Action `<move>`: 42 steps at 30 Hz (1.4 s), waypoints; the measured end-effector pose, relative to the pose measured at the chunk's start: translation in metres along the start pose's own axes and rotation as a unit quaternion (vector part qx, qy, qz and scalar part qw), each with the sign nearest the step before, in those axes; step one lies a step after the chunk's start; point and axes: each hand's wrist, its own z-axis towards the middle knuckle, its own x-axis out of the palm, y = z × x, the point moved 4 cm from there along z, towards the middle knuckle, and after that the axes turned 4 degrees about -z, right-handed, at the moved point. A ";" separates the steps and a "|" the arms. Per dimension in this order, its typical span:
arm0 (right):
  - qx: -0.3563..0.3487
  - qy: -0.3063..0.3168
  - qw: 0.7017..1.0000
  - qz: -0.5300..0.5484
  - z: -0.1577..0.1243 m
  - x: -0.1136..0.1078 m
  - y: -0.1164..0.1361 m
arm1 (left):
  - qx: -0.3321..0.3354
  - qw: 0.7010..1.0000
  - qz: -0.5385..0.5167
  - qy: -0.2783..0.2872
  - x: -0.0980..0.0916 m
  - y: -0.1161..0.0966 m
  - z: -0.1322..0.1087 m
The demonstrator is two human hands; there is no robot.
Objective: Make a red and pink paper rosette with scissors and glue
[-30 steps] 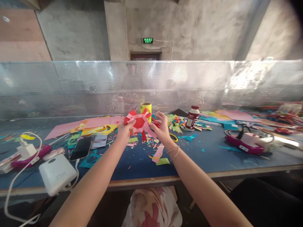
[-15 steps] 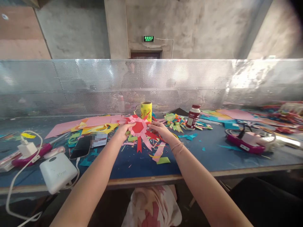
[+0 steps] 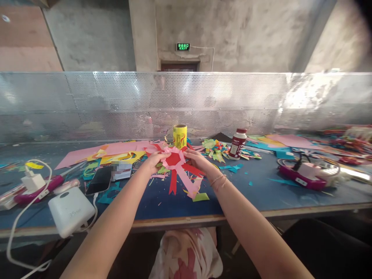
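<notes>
Between my two hands is a paper rosette [image 3: 173, 158] with a red centre, a pink pleated rim and red and pink ribbon tails hanging towards me. My left hand [image 3: 152, 162] pinches its left edge, thumb on top. On the opposite edge, my right hand [image 3: 198, 162] grips the rim with its fingers closed. Just behind the rosette stands a yellow cardboard tube [image 3: 180, 136]. Paper scraps lie under and around it, among them a green piece [image 3: 200, 197] near the table's front.
A maroon bottle [image 3: 237, 144] stands right of the tube, beside a multicoloured paper flower [image 3: 215, 148]. To the left lie a phone [image 3: 99, 180] and a white power bank [image 3: 71, 211] with cables. A purple power strip [image 3: 301, 177] sits at the right. A perforated metal screen [image 3: 116, 104] borders the back.
The rosette has tilted flatter and lowered slightly, so its tails spread farther towards the front edge. Both hands keep their hold on its sides.
</notes>
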 end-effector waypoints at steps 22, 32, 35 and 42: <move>0.007 -0.056 0.996 -0.072 0.007 -0.004 -0.011 | 0.101 0.981 0.168 0.013 0.010 0.002 -0.002; -0.009 -0.057 0.994 -0.093 0.009 -0.004 -0.012 | 0.232 0.959 0.165 -0.007 0.012 -0.007 -0.001; -0.022 -0.055 0.993 -0.100 0.010 -0.003 -0.012 | 0.247 0.953 0.174 -0.019 0.013 -0.008 -0.002; -0.043 -0.028 0.997 -0.059 0.003 0.002 -0.002 | 0.259 0.952 0.163 -0.034 0.014 -0.009 -0.005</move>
